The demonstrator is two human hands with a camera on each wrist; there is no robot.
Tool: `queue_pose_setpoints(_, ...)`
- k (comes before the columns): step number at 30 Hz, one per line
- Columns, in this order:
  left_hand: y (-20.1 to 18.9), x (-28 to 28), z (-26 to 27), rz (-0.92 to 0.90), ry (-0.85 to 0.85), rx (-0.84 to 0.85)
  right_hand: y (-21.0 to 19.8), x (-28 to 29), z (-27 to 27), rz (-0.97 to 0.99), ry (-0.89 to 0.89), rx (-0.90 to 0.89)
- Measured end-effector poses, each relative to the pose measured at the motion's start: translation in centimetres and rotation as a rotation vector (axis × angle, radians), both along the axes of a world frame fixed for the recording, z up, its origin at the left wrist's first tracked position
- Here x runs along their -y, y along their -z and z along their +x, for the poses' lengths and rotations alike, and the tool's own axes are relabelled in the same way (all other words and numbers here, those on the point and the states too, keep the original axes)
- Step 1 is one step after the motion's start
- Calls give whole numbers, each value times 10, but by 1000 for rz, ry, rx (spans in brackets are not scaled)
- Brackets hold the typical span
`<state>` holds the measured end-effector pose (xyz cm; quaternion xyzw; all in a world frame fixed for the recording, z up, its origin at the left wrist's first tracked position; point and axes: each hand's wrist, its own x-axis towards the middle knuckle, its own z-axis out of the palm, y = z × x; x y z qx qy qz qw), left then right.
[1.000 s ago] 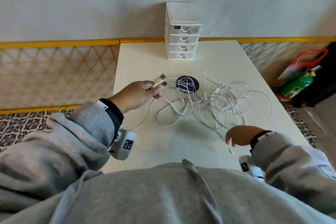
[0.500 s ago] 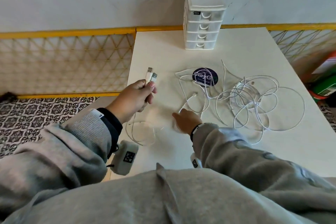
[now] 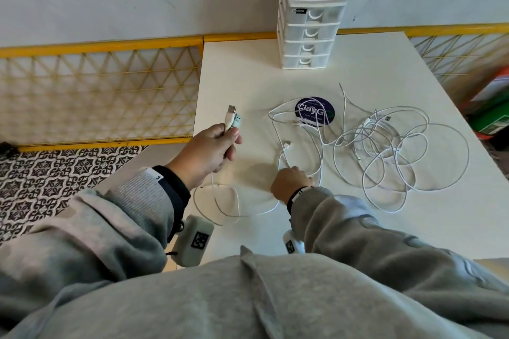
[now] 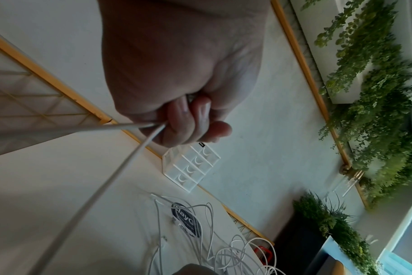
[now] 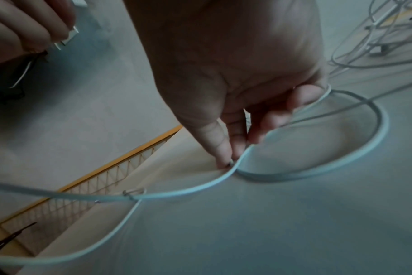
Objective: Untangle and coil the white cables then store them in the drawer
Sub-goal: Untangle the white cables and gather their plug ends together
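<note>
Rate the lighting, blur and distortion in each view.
Head view: bright and sharp, table edges splayed by the wide lens. Left wrist view: tilted, left hand dim, cable smeared. Right wrist view: dark, bluish and soft around the right hand.

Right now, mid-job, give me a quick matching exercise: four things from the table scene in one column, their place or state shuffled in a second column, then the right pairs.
Things:
1. USB plugs
2. Drawer unit
3. Round sticker
4. Cable tangle

Place or state:
A. Flat on the table, cable loops crossing it
B. Sticking up out of the left hand
C. At the far table edge by the wall, all drawers closed
D. Loose loops right of the right hand

Pairs: 1-B, 2-C, 3-A, 4-D
</note>
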<state>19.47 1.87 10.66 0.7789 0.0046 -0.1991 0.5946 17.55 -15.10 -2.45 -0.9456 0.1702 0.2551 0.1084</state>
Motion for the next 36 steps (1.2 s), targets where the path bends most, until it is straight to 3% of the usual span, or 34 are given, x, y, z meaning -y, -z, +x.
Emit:
queue_pose_setpoints(4, 1, 0, 0, -16, 22, 2, -1, 2, 5, -184, -57, 91)
queue_pose_setpoints(6, 2, 1, 0, -19, 28, 9, 0, 4, 8, -164, -43, 120)
queue_pose_setpoints(12, 3, -3, 3, -56, 6, -30, -5, 2, 3, -26, 67, -23)
queue_pose_setpoints(15, 1, -5, 7, -100, -6, -41, -9, 1, -4, 1, 83, 26)
queue_pose_setpoints(18, -3, -5, 12, -116, -14, -11, -26, 9, -2, 245, 153, 218)
queue_pose_setpoints(21, -16, 0, 14, -147, -24, 33, -58, 18, 6, 734, 269, 379)
queue_pose_setpoints(23, -24, 6, 17, -221, -22, 38, -84, 21, 11, 947, 293, 447)
queue_pose_setpoints(27, -43, 18, 26, -367, -28, 43, -144, 18, 12, 1177, 245, 612)
queue_pose_setpoints(30, -57, 27, 29, -492, -24, 53, -177, 12, 4, 1290, 189, 631)
queue_pose_setpoints(36, -92, 51, 34, -689, 56, 80, -203, 19, 4, 1276, 192, 668)
